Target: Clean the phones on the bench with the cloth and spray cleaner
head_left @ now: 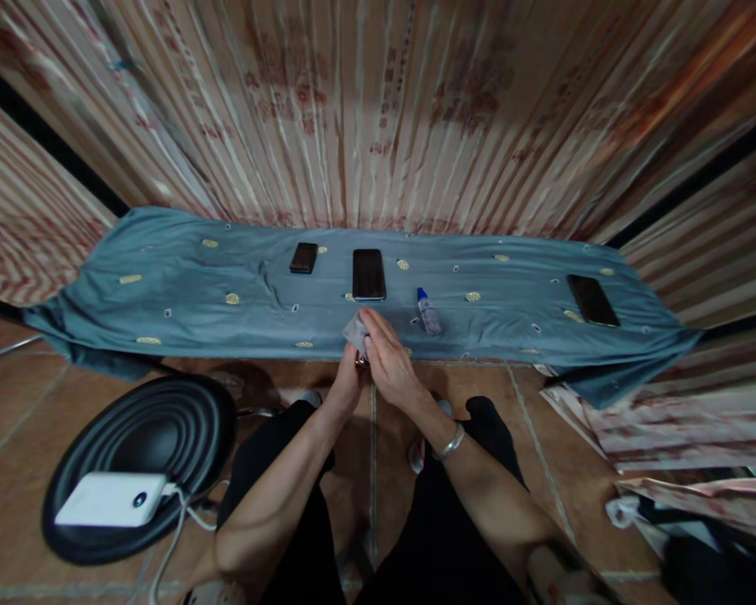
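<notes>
My two hands meet over the front edge of the cloth-covered surface. My right hand (391,361) lies closed over a small grey cloth (354,329), pressing it with the fingers. Below it, my left hand (348,382) is curled around something mostly hidden; only a small shiny reddish edge shows between the hands. Just beyond them lies a dark phone (369,275). To the right a small clear bottle with a blue cap (427,312) rests on its side. A smaller black phone-like object (303,258) is at the back left.
Another dark phone (593,300) lies at the far right of the blue-green patterned cloth (504,323). A round black stool (211,412) at lower left carries a white power bank (110,499) with a white cable. Patterned curtains (378,109) hang behind the surface and along both sides.
</notes>
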Tool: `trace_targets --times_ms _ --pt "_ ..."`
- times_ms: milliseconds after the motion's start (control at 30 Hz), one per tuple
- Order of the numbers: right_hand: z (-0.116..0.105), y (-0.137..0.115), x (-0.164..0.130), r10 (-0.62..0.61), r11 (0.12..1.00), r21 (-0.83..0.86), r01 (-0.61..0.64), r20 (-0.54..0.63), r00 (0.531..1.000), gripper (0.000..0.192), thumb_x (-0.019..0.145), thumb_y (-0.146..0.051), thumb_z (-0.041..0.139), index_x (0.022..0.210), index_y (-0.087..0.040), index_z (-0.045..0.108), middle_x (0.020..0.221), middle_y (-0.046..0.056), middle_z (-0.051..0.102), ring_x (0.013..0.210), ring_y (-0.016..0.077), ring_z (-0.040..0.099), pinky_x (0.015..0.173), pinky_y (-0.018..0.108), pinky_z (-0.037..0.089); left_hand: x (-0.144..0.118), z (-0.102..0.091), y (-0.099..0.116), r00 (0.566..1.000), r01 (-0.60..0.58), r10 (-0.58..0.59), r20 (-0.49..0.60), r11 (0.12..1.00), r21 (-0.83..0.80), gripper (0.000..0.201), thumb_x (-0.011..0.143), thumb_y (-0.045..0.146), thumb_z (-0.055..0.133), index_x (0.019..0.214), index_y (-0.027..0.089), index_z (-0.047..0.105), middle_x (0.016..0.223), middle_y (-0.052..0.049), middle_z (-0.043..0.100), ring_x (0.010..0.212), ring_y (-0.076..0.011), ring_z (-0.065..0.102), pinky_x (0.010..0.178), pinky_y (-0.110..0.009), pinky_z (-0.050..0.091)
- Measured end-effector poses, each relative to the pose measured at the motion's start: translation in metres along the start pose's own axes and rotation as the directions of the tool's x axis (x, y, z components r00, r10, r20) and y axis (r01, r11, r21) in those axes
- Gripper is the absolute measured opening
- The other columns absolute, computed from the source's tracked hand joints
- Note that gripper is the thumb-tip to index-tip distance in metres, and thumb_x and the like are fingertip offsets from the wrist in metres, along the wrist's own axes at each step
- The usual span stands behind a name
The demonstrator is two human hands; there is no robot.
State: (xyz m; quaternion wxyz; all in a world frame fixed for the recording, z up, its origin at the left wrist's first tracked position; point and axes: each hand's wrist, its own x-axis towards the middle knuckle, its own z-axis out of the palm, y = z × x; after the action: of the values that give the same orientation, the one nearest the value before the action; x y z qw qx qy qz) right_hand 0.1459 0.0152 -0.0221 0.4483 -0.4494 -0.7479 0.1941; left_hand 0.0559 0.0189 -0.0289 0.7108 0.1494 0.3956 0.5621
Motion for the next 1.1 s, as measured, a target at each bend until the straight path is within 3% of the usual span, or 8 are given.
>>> trace_targets --times_ms 267,500,733,900,1100 --pt "-0.004 0.015 0.005 0.09 0.996 -0.025 -0.091 -0.051 0.995 0.045 0.097 -0.021 0.032 0.137 -0.015 0.05 0.136 0.015 0.059 0.129 0.0231 0.053 0.113 0.046 0.041 0.0 -0.007 -0.001 0.994 -0.047 0.048 0.103 0.999 -0.008 0.032 0.085 0.037 0.061 0.109 0.018 0.071 0.111 -0.005 0.074 0.123 -0.0231 0.059 0.109 -0.035 0.041" --pt "-0.008 0.012 0.003 0.079 0.997 0.021 -0.077 -0.073 0.994 0.043 0.098 -0.026 0.036 0.137 -0.022 0.052 0.136 0.008 0.061 0.129 0.0198 0.054 0.112 0.04 0.042 -0.001 -0.004 0.0 0.997 -0.011 0.006 0.073 0.998 0.059 0.026 0.085 0.034 0.061 0.101 0.017 0.073 0.104 -0.006 0.075 0.122 -0.0234 0.06 0.107 -0.036 0.043" --pt "-0.011 0.011 0.004 0.05 0.999 0.01 -0.049 -0.06 0.997 0.04 0.099 -0.027 0.034 0.132 -0.02 0.055 0.132 0.01 0.063 0.125 0.0196 0.056 0.109 0.039 0.044 -0.005 -0.004 -0.005 0.994 -0.012 0.007 0.112 0.999 0.042 0.028 0.082 0.037 0.065 0.097 0.016 0.073 0.11 -0.006 0.074 0.124 -0.0242 0.057 0.108 -0.035 0.04" --pt "-0.007 0.021 0.004 0.114 0.993 -0.032 -0.116 -0.064 0.991 0.04 0.099 -0.027 0.032 0.123 -0.014 0.06 0.12 0.015 0.068 0.116 0.0235 0.062 0.104 0.04 0.048 -0.009 -0.002 0.001 0.992 0.015 -0.018 0.126 0.999 0.03 0.032 0.082 0.04 0.064 0.1 0.016 0.074 0.105 -0.007 0.076 0.124 -0.0255 0.058 0.108 -0.037 0.04" --pt "0.001 0.032 0.002 0.25 0.968 0.021 -0.249 -0.098 0.963 0.036 0.098 -0.028 0.036 0.119 -0.017 0.063 0.114 0.013 0.072 0.105 0.0243 0.068 0.095 0.039 0.052 -0.009 0.001 0.008 0.994 0.001 -0.002 0.105 1.0 0.009 0.028 0.088 0.036 0.055 0.095 0.017 0.073 0.098 -0.006 0.076 0.122 -0.024 0.06 0.108 -0.037 0.041"
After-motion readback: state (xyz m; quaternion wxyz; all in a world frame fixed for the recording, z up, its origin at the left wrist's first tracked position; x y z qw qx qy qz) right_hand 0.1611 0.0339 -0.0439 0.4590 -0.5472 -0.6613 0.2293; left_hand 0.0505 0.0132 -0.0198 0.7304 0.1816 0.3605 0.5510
